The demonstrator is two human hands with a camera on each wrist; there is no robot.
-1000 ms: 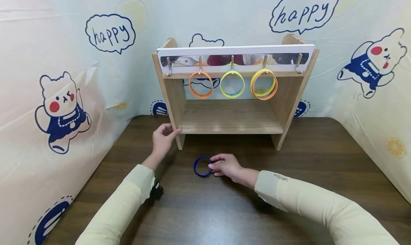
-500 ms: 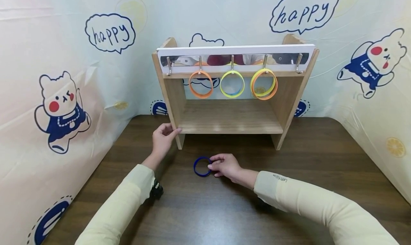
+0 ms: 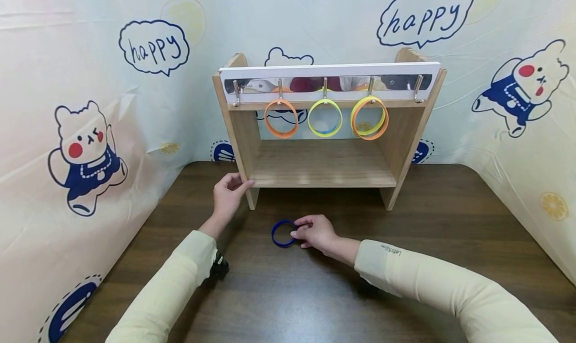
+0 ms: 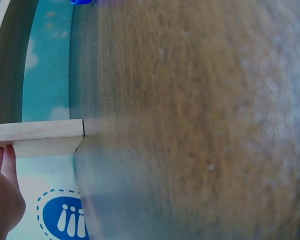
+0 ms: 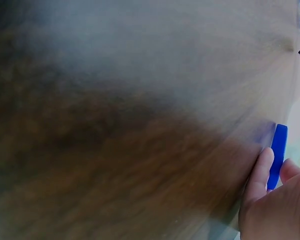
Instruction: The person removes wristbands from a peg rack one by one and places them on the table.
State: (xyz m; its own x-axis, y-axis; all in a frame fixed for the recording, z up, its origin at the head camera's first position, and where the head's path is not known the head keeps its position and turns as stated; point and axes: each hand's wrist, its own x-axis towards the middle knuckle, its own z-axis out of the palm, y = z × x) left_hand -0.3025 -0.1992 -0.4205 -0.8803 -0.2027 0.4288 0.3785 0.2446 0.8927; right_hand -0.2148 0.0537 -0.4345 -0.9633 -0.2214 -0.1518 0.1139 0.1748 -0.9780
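In the head view a small wooden rack (image 3: 324,165) stands on the table. My left hand (image 3: 228,195) pinches the lower front edge of its left side panel, thumb in front and fingers on the outer face. The left wrist view shows those fingers (image 4: 9,167) against the panel (image 4: 37,131). A dark blue ring (image 3: 273,234) lies on the table before the rack. My right hand (image 3: 318,234) holds its right edge between thumb and fingers. From the right wrist the ring (image 5: 278,150) appears edge-on, bright blue, between the digits.
A white hook strip (image 3: 261,71) runs across the rack's top. From its hooks hang an orange ring (image 3: 267,125), a yellow ring (image 3: 310,123) and an overlapping yellow-orange pair (image 3: 385,128). The outermost hooks are bare. Printed cloth (image 3: 180,108) encloses the brown table (image 3: 450,223).
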